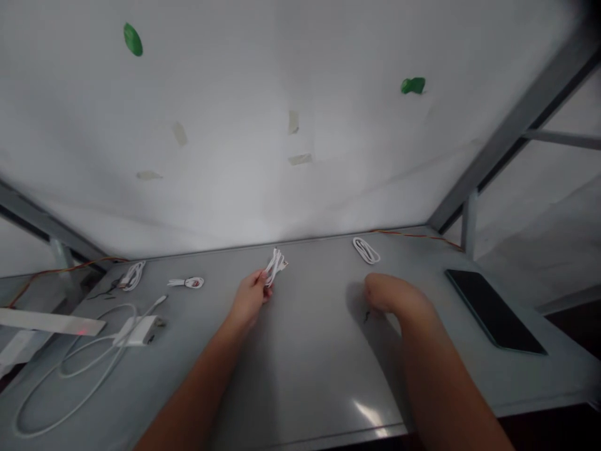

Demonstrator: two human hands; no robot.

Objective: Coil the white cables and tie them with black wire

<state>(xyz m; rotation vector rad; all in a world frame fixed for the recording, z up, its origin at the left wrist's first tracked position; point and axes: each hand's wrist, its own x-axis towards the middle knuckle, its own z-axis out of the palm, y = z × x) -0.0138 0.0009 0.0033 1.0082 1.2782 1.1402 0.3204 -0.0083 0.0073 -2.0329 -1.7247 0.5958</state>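
My left hand [252,297] is closed on a folded white USB cable [275,268], pinching its lower part between thumb and fingers. The cable's loops and metal plug stick up above the fingertips. To the right, my right hand [385,293] is bent downward, low over the grey table, with its fingers curled under and mostly hidden. A thin dark twist tie [366,317] shows just below it; whether the fingers touch it I cannot tell. Beyond this hand, a coiled white cable [366,250] rests near the table's back edge.
Two bundled white cables [133,276] [186,283] lie at the back left. Nearer on the left are a white charger [141,331] with a long loose cord and a white strip [51,322]. A black tablet [494,311] lies at right. A white wall [235,194] rises behind.
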